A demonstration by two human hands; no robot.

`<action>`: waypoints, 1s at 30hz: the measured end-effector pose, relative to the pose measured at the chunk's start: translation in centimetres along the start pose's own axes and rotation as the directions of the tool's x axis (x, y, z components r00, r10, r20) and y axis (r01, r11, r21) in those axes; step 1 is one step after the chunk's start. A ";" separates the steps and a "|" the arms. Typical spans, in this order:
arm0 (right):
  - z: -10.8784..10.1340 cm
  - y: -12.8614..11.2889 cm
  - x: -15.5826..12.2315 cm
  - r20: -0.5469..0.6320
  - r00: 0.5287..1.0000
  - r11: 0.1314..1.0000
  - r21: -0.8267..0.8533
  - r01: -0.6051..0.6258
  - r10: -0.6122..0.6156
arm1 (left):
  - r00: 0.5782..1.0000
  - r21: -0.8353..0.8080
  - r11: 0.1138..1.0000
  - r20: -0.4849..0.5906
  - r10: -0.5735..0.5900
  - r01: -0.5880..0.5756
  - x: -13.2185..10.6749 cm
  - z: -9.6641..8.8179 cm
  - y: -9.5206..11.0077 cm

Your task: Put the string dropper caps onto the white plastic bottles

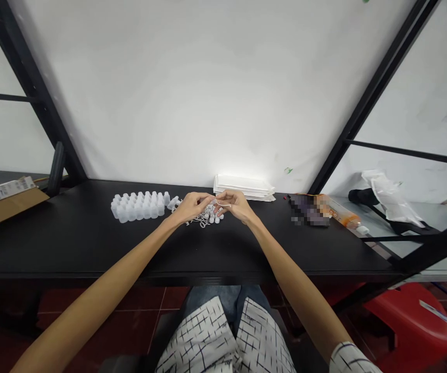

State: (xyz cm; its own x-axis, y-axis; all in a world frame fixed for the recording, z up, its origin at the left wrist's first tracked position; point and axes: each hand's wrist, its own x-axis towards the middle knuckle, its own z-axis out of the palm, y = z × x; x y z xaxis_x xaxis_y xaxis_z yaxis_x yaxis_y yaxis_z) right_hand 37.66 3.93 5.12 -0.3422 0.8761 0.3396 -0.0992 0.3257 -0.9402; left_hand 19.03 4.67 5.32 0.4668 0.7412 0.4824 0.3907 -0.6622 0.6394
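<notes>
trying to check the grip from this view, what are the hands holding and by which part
The left hand and right hand pinch a thin white piece between their fingertips. It is too small to tell which part of it is held.

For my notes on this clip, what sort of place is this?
It looks like a small assembly workspace: a black worktable in a black metal frame, with rows of small white plastic parts and a loose pile of small white pieces.

Pinched white piece (223,204), mostly hidden
</notes>
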 end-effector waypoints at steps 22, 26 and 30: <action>-0.3 -0.1 -0.3 0.013 1.000 1.000 -0.022 -0.009 0.009 | 0.996 0.172 0.981 -0.010 0.088 -0.085 0.0 0.3 0.0; -0.3 -0.1 -0.3 0.000 1.000 1.000 -0.029 -0.001 0.001 | 0.994 0.167 0.981 -0.022 0.105 -0.100 -0.1 0.3 0.1; -0.3 -0.1 -0.2 0.008 1.000 1.000 -0.026 0.000 0.000 | 0.995 0.151 0.984 -0.012 0.099 -0.096 0.0 0.3 0.2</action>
State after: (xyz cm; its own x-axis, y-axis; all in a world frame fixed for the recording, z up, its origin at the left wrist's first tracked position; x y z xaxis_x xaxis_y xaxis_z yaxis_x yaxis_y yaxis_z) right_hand 38.02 3.86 5.13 -0.3494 0.8734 0.3392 -0.0750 0.3348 -0.9393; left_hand 19.34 4.52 5.22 0.4935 0.6735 0.5503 0.4595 -0.7391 0.4925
